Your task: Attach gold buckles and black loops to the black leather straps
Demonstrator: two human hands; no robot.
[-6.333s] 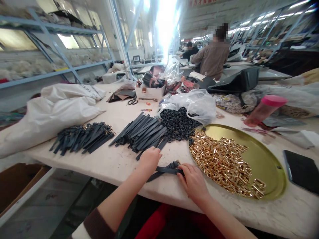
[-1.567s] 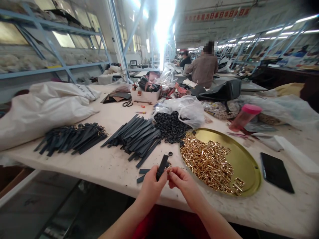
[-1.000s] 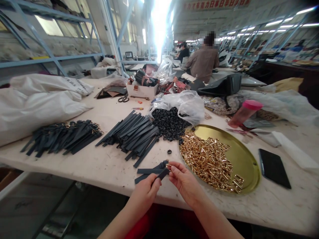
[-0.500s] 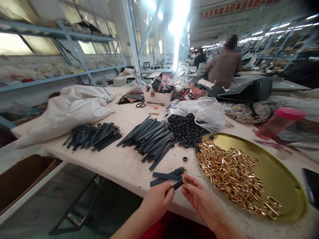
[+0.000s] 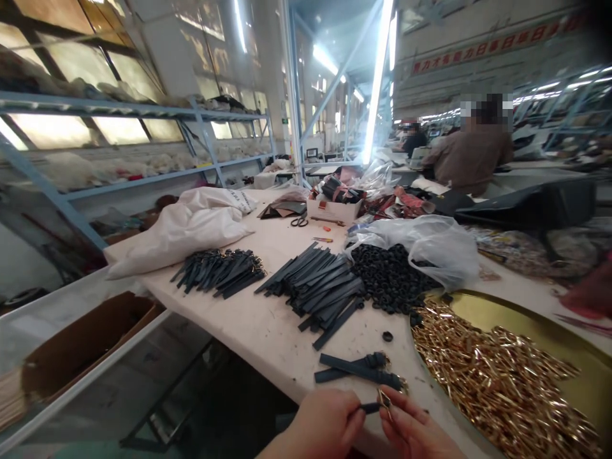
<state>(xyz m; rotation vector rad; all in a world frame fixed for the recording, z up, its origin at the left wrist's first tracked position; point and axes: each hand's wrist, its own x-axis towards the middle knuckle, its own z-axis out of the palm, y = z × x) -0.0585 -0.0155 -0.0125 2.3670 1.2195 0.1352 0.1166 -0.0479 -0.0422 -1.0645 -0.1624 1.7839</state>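
My left hand [image 5: 327, 417] is closed around a dark strap [image 5: 370, 407], whose short end sticks out past the fingers. My right hand [image 5: 414, 428] pinches a gold buckle [image 5: 384, 400] at that strap end. Just beyond the hands, two dark straps with gold buckles [image 5: 358, 368] lie crossed on the table. A single black loop [image 5: 387, 336] rests a little farther off. To the right is a round golden tray [image 5: 482, 306] heaped with gold buckles [image 5: 502, 376].
Loose dark straps [image 5: 320, 280] lie mid-table, beside a heap of black loops [image 5: 389, 277] and a clear plastic bag [image 5: 442, 245]. Buckled straps [image 5: 220, 271] are piled left, near a white sack [image 5: 191, 223]. Scissors [image 5: 299, 221] lie farther back. A person [image 5: 471, 153] sits beyond.
The view has swung left, so the table's contents sit farther right and lower. Both hands keep hold of the strap and buckle; the buckle's tilt looks different.
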